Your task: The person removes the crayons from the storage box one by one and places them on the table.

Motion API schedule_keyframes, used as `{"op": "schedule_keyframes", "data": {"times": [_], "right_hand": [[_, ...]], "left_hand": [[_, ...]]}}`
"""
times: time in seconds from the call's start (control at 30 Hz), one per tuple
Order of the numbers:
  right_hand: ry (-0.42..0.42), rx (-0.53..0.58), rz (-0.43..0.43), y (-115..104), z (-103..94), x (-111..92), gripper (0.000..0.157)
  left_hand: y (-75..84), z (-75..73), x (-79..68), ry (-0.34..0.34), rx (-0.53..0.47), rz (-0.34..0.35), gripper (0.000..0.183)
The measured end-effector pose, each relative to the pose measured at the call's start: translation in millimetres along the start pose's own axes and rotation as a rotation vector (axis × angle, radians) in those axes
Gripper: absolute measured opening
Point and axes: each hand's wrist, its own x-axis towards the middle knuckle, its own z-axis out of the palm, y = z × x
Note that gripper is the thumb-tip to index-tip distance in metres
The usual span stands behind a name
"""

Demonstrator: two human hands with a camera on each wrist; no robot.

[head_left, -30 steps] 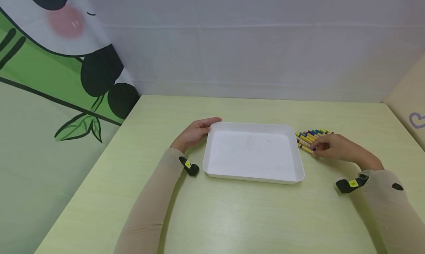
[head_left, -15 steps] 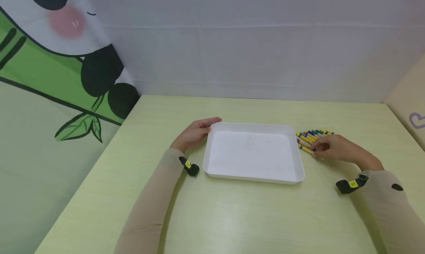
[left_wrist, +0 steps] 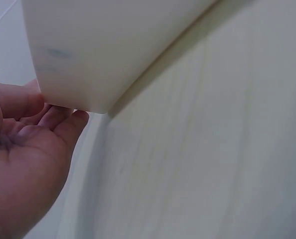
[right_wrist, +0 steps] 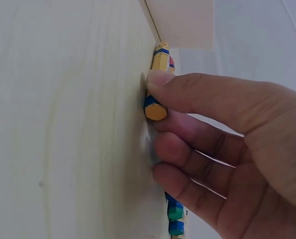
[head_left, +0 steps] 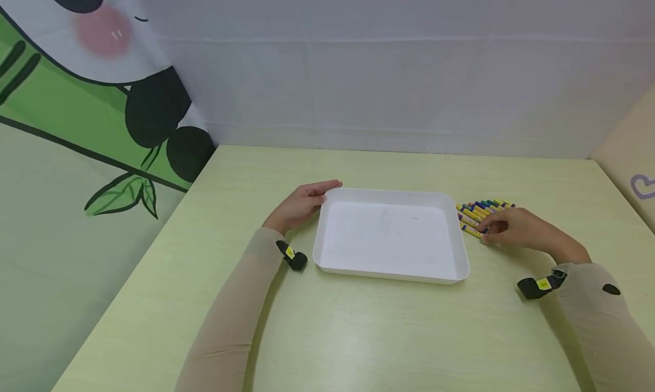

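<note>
A white shallow rectangular tray (head_left: 391, 232) lies on the table in front of me. At its far left corner rests my left hand (head_left: 299, 207), index finger extended along the far side. The left wrist view shows the thumb against the tray's rim and fingertips at the wall's end. To the tray's right several crayons (head_left: 473, 211) lie side by side. My right hand (head_left: 522, 228) pinches the nearest one, a yellow crayon (right_wrist: 161, 62) with blue bands, between thumb and index finger. Its tip points at the tray wall (right_wrist: 188, 25). The other fingers curl loosely, partly hiding the row.
The pale wooden table (head_left: 358, 335) extends around the tray. A white cloth wall (head_left: 384, 96) stands behind it, and a panda-print curtain (head_left: 153, 107) hangs on the left. At the right is a beige panel (head_left: 629, 141) with a heart outline.
</note>
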Motion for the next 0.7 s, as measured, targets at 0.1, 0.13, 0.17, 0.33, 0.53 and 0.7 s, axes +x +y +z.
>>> {"op": "schedule_keyframes", "data": {"times": [0.1, 0.13, 0.17, 0.33, 0.53, 0.7], "right_hand": [[0.002, -0.001, 0.000, 0.7, -0.2, -0.2, 0.033], [0.003, -0.001, -0.002, 0.7, -0.3, -0.3, 0.032], [0.003, -0.003, -0.004, 0.6, -0.4, -0.5, 0.032], [0.000, -0.003, -0.011, -0.9, -0.8, -1.8, 0.031], [0.015, -0.017, -0.033, -3.5, -2.0, -3.7, 0.031], [0.046, -0.043, -0.064, -6.8, -5.5, -5.2, 0.025]], "left_hand": [[1.5, 0.8, 0.0, 0.000, 0.003, -0.002, 0.048], [1.8, 0.9, 0.1, 0.000, 0.007, -0.001, 0.048], [2.3, 1.0, 0.1, -0.001, 0.011, 0.000, 0.048], [2.8, 1.1, 1.1, -0.008, 0.023, 0.004, 0.048], [2.3, 0.8, 1.7, -0.004, 0.037, 0.002, 0.048], [0.9, 0.5, 1.0, -0.003, 0.052, 0.003, 0.048]]}}
